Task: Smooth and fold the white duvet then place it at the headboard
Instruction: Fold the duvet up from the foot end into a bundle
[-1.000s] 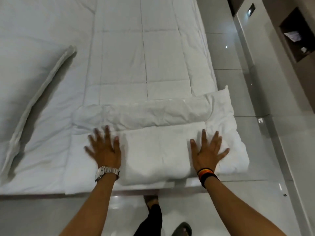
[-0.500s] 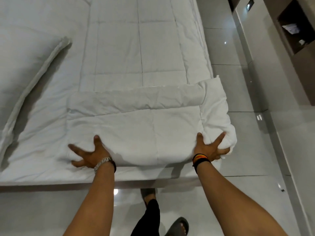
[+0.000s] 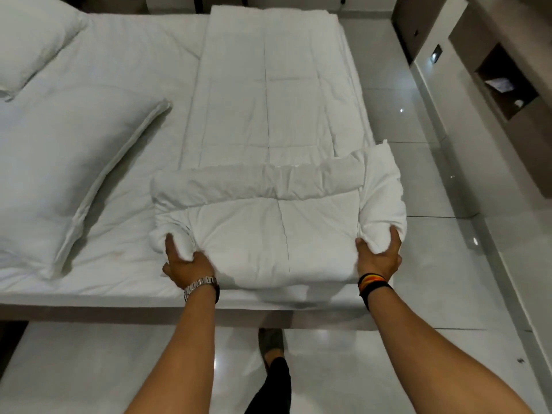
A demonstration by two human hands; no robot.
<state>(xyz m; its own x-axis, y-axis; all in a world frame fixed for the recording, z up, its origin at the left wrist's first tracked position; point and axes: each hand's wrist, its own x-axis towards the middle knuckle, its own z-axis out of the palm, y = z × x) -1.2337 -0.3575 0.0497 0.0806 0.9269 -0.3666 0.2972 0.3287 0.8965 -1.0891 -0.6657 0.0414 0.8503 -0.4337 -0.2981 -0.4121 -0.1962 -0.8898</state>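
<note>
Bed (image 3: pixel 125 162), near edge, is bearing white duvet (image 3: pixel 268 231), partly folded, soft, bulky, probably light and slumping; left hand (image 3: pixel 186 264) and right hand (image 3: pixel 379 255) are pinching its bunched near corners, likely the best purchase.

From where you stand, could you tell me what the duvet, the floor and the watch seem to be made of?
Duvet: soft white quilted fabric, matte; stitch lines and creases show. Floor: glossy pale tiles, probably ceramic; grout lines and light reflections. Watch: silvery metal link band, shiny.
</note>
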